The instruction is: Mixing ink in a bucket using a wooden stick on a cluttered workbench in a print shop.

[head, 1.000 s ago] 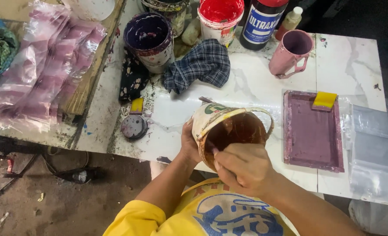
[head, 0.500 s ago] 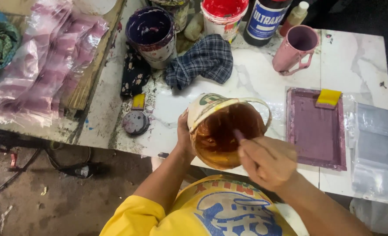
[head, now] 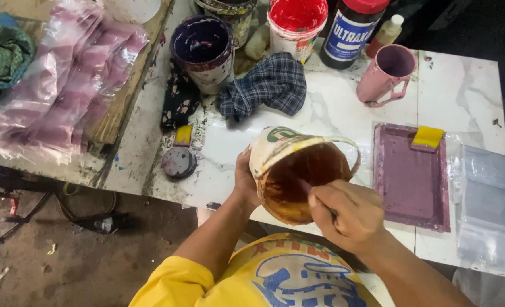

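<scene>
My left hand [head: 244, 181] grips the side of a small paint-stained bucket [head: 289, 149], tilted toward me, with brown-orange paint coating its inside. My right hand [head: 345, 214] is closed on a thin stick [head: 306, 187] whose tip reaches down into the bucket; most of the stick is hidden by my fingers. A wire handle [head: 352, 151] curves over the bucket's far rim. The bucket hovers at the near edge of the white marble table [head: 462, 91].
A purple-stained screen frame [head: 411, 179] with a yellow squeegee [head: 428, 136] lies to the right, beside clear plastic bags [head: 485, 210]. Behind stand a purple paint tub [head: 202, 48], a red paint tub [head: 296, 23], a dark jar [head: 352, 31], a pink jug [head: 386, 74] and a checked cloth [head: 266, 85].
The bucket has tipped further toward me and its inside shows more. My right hand has shifted slightly right while working the stick inside it.
</scene>
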